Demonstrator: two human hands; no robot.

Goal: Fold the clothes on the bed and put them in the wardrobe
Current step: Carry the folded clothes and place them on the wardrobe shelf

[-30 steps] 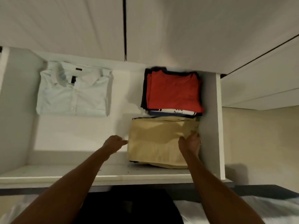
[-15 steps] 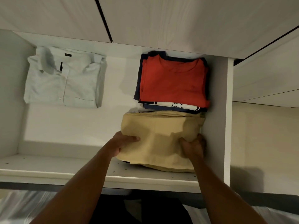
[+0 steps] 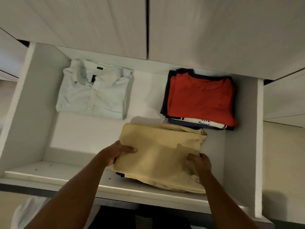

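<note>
When checked against the frames a second and half a second back, found the left hand [image 3: 118, 153] shifted from a loose fist just beside the tan folded garment [image 3: 158, 156] to a grip on its left edge: thumb flat on top, fingers tucked under. Found the right hand [image 3: 200, 163] kept at the near right corner, fingers curled into the cloth and bunching it. Logged the garment as lying on the wardrobe shelf [image 3: 79, 134], lower centre of frame, just in front of the red-topped stack. Noted it turned askew and drawn off the right side wall [image 3: 239, 129], with bare shelf now showing between; earlier sat close against that wall. Judged as a re-seating of the pile rather than a release: already inside the wardrobe, but not squared and not let go. Cannot tell whether lifted clear or sliding on the board.

Counted: two hands, both holding. One tan garment, with one dark scrap [image 3: 120, 174] peeping from under its near left corner; cannot tell what. One pale button shirt [image 3: 94, 95], folded, upper left of frame, well apart from the rest. One stack, upper right: one red T-shirt [image 3: 200, 96] on top, one white printed piece [image 3: 204, 122] below, navy cloth [image 3: 165, 100] beneath and around, number of navy layers not readable. Two cupboard doors [image 3: 82, 22] across the top of frame.
</note>
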